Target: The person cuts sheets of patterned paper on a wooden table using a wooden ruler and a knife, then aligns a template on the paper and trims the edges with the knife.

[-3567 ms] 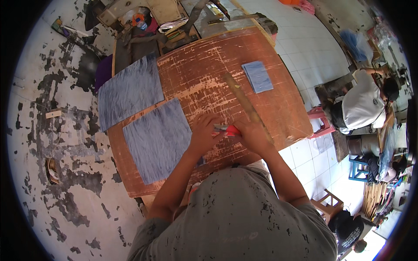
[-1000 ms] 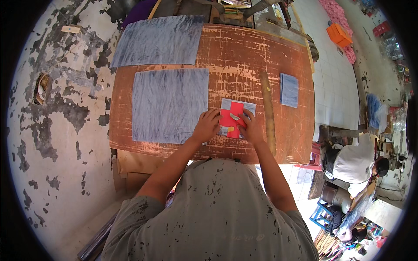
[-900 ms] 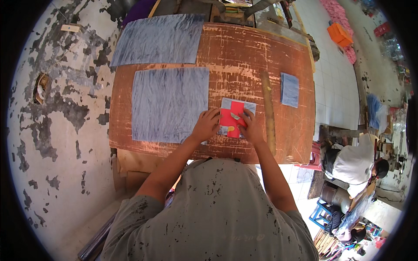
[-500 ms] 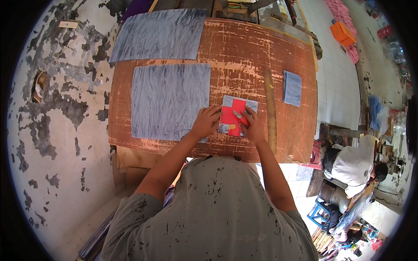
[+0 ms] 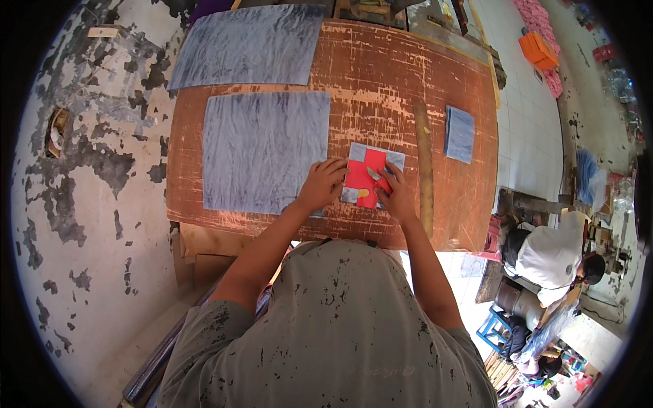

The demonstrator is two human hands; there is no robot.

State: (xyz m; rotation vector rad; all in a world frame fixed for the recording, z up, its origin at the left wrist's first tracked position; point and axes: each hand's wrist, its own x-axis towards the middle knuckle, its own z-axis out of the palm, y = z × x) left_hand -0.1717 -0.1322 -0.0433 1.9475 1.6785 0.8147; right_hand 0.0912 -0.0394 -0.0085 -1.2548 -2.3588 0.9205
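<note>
The left hand (image 5: 324, 182) lies at the left edge of the grey square (image 5: 357, 152), most likely to stop it sliding; its fingers are bent, and whether they grip the edge or only press beside it I cannot tell. The right hand (image 5: 396, 190) is at the opposite edge, its fingers closed around what looks like a small knife (image 5: 373, 174), the blade pointing up and left over the red cross (image 5: 356, 175). The cross sits on the square, or is part of it; which one is unclear. The square rests on the bench (image 5: 381, 61) directly before the person, presumably for easy reach with both hands. The near sheet (image 5: 265, 149) and far sheet (image 5: 252, 47) lie flat to the left, perhaps to leave working room; the strip (image 5: 424, 163) runs lengthwise between the square and the stack (image 5: 460, 136), seemingly within the right hand's reach. The person's shirt (image 5: 326, 306) carries faint lettering low on it; no writing can be made out on the square, though a yellow patch (image 5: 362, 193) shows near its lower edge.
</note>
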